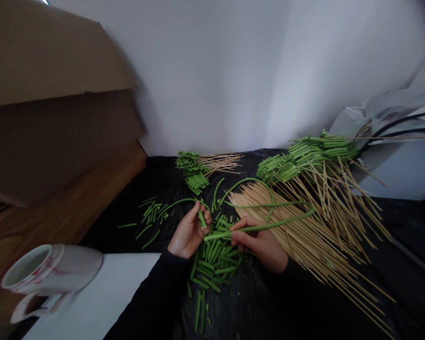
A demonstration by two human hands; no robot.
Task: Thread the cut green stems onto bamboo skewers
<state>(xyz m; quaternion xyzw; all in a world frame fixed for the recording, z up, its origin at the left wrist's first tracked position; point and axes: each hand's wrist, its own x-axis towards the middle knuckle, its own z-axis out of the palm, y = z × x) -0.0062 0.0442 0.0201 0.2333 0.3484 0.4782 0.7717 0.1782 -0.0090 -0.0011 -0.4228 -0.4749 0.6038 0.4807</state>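
My left hand [190, 231] is closed around a green garlic scape [202, 219]; a thin curved stem arches out to its left. Between the thumb and fingers of my right hand [260, 243] is a long garlic scape [283, 221]. Its cut end points left toward my left hand, and the rest bends back in a loop. Below both hands lies a pile of short cut scape pieces [212, 264]. Bare bamboo skewers [304, 236] are spread beside and beyond my right hand.
Skewered scape pieces [308, 156] are heaped at the right, with a smaller bundle [193, 172] by the wall. Thin scraps [150, 212] lie on the black plastic sheet [113, 241]. A mug [74, 267] stands at the left near a cardboard box [56, 132]. A white box [400, 170] sits far right.
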